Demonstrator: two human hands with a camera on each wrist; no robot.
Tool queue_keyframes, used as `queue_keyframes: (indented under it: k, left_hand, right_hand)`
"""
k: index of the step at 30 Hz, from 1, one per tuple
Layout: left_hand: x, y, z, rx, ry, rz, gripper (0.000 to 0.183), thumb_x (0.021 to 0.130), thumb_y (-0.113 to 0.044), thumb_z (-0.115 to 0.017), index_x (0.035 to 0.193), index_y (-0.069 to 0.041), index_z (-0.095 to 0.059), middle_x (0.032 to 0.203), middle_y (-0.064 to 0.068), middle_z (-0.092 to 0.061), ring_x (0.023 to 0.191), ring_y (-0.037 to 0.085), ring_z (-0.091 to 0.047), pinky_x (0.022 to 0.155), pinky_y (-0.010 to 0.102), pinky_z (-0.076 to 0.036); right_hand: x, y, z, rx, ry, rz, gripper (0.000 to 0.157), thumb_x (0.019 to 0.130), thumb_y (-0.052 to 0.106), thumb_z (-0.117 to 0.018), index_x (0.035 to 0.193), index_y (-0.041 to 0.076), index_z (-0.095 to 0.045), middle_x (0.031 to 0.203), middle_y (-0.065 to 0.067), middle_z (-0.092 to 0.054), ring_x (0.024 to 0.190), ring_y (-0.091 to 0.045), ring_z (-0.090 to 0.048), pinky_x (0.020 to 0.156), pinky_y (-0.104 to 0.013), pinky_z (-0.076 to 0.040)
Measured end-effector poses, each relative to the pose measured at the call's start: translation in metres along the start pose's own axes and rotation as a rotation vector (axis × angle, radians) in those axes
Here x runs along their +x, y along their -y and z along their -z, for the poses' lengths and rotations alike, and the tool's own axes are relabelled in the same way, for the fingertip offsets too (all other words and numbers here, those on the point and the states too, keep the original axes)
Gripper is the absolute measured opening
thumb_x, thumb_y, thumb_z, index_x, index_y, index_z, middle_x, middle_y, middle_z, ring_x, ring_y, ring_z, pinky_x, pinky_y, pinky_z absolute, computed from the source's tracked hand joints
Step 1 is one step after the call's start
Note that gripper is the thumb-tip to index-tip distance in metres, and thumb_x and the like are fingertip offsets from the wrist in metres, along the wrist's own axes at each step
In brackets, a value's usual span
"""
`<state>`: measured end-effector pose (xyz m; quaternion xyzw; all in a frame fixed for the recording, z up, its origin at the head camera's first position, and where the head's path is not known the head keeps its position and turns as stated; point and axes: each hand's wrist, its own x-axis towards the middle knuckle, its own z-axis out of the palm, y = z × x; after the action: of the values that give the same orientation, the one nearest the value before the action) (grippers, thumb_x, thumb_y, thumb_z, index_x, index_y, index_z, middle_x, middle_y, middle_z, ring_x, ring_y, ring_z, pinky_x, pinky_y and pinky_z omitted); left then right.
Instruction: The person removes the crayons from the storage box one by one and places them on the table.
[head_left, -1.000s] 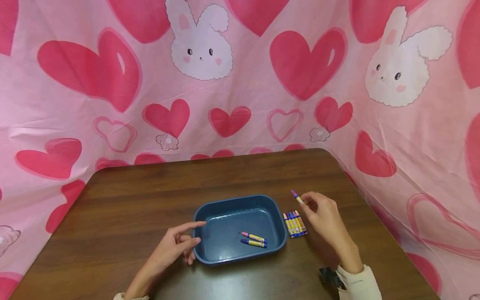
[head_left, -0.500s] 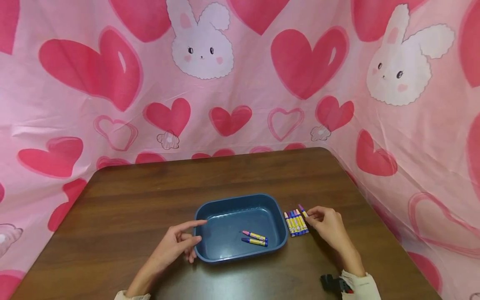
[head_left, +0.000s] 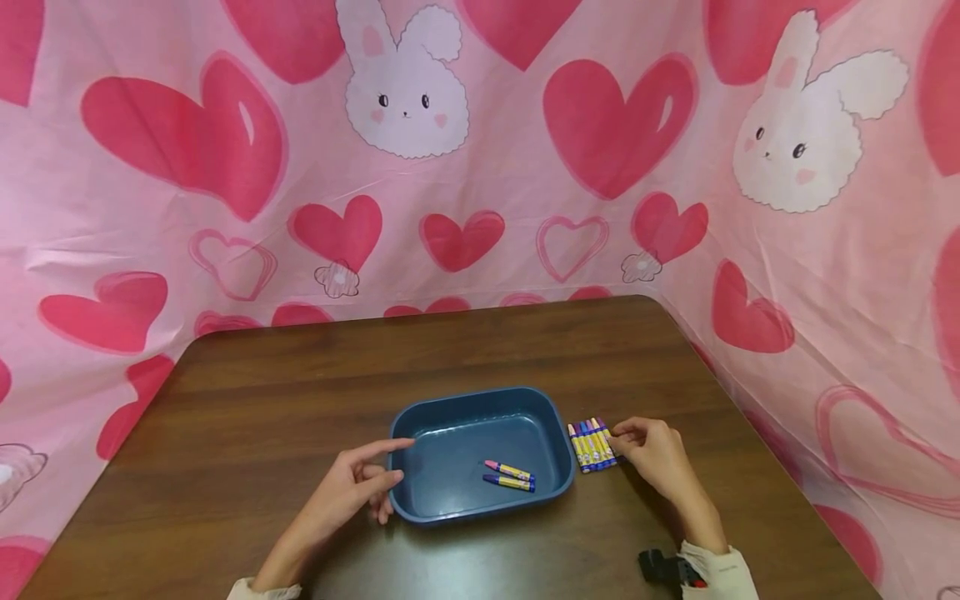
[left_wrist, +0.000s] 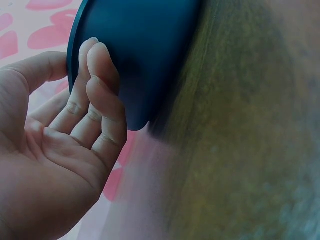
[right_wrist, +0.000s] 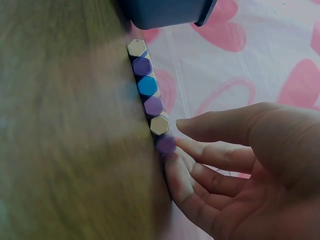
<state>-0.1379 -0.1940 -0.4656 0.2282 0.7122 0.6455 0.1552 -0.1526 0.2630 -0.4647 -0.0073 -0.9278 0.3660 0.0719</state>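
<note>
A blue tray [head_left: 480,508] sits on the table with a pink crayon [head_left: 506,470] and a dark blue crayon [head_left: 506,482] lying inside it. My left hand [head_left: 356,483] holds the tray's left side; index finger and thumb reach over the rim, and the other fingers are bent against the outer wall in the left wrist view. To the right of the tray several crayons [head_left: 588,446] lie side by side in a row. My right hand [head_left: 654,450] touches the purple crayon [right_wrist: 166,145] at the row's right end with its fingertips, the thumb raised off it.
The brown wooden table [head_left: 300,383] reaches back to a pink cloth [head_left: 480,183] printed with hearts and rabbits, which also hangs along the right side. A black wrist camera [head_left: 663,568] is strapped at my right sleeve.
My right hand has come down and toward me with the purple crayon, laying it against the right end of the row. The left hand and the tray have stayed in place.
</note>
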Motion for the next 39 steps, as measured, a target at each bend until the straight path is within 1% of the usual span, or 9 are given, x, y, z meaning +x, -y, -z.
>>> queue_keyframes:
  k: [6,11,18,28,31,37,39]
  left_hand:
    - [-0.001,-0.001,0.0,0.012,-0.015,0.007,0.047,0.099,-0.007,-0.06,0.142,0.007,-0.046,0.062,0.022,-0.063,0.05,0.029,-0.064,0.046,0.04,-0.054]
    - [-0.003,-0.001,0.0,0.01,-0.018,0.015,0.048,0.099,-0.007,-0.06,0.142,0.007,-0.046,0.062,0.021,-0.063,0.05,0.028,-0.065,0.046,0.041,-0.055]
    - [-0.003,-0.003,0.001,0.013,-0.014,0.057,0.049,0.099,-0.01,-0.06,0.144,0.005,-0.046,0.065,0.021,-0.065,0.052,0.026,-0.065,0.048,0.039,-0.056]
    - [-0.004,-0.003,0.001,0.006,-0.007,0.051,0.049,0.1,-0.009,-0.06,0.144,0.006,-0.045,0.065,0.022,-0.064,0.052,0.027,-0.065,0.049,0.039,-0.056]
    - [-0.004,-0.002,0.001,0.011,-0.008,0.051,0.049,0.1,-0.009,-0.06,0.144,0.006,-0.045,0.065,0.023,-0.063,0.052,0.028,-0.064,0.048,0.039,-0.056]
    - [-0.001,-0.001,0.001,0.033,-0.018,0.038,0.048,0.099,-0.01,-0.06,0.143,0.004,-0.047,0.065,0.022,-0.063,0.052,0.03,-0.064,0.048,0.041,-0.056]
    - [0.0,-0.001,0.001,0.031,-0.015,0.034,0.047,0.099,-0.01,-0.06,0.143,0.004,-0.047,0.065,0.022,-0.064,0.052,0.03,-0.064,0.048,0.041,-0.056]
  right_hand:
    - [0.001,0.002,-0.001,-0.001,0.005,0.0,0.011,0.082,0.008,-0.077,0.091,0.002,-0.074,0.079,-0.002,-0.071,0.07,-0.013,-0.065,0.065,-0.025,-0.052]
    - [0.0,0.002,-0.001,-0.01,0.028,0.0,0.01,0.081,0.004,-0.075,0.091,0.002,-0.073,0.078,-0.001,-0.07,0.071,-0.013,-0.064,0.067,-0.026,-0.052]
    - [-0.002,0.0,-0.001,-0.011,0.043,-0.008,0.012,0.083,0.004,-0.072,0.094,0.001,-0.073,0.08,-0.002,-0.07,0.073,-0.014,-0.064,0.067,-0.026,-0.052]
    - [-0.004,-0.002,0.0,-0.021,0.028,0.007,0.011,0.084,0.004,-0.071,0.094,0.001,-0.073,0.081,-0.002,-0.07,0.073,-0.014,-0.064,0.065,-0.027,-0.052]
    - [-0.005,-0.001,0.001,-0.037,-0.008,0.039,0.01,0.084,0.002,-0.071,0.094,0.001,-0.073,0.08,-0.002,-0.07,0.073,-0.014,-0.063,0.066,-0.028,-0.051]
    - [-0.004,0.006,0.002,-0.041,-0.137,0.118,0.011,0.082,-0.003,-0.072,0.091,0.003,-0.073,0.078,-0.002,-0.068,0.072,-0.015,-0.061,0.065,-0.028,-0.051]
    - [-0.004,0.01,0.0,-0.032,-0.166,0.14,0.011,0.082,-0.004,-0.073,0.091,0.003,-0.073,0.077,-0.001,-0.068,0.071,-0.014,-0.061,0.065,-0.029,-0.053]
